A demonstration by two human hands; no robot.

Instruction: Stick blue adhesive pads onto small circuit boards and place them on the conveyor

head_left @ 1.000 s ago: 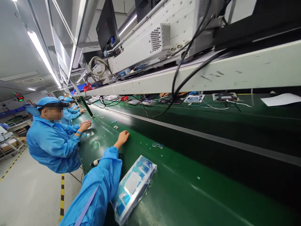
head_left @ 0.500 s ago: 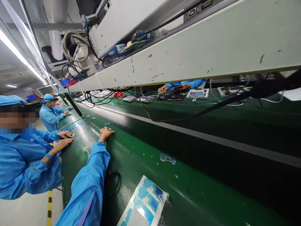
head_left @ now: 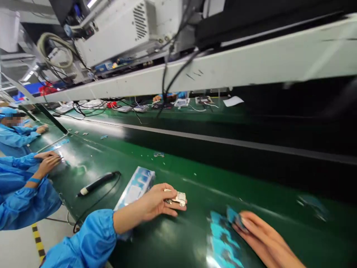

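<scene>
Head view: left hand (head_left: 156,203) holds a small silvery part (head_left: 181,198).

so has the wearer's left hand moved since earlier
Yes: the left hand has come back rightward, from beyond the wrapped pack to its right side.

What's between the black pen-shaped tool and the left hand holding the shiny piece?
Between the black tool and the left hand lie a cord and a wrapped, blue-patterned pack, seen in the head view.
</scene>
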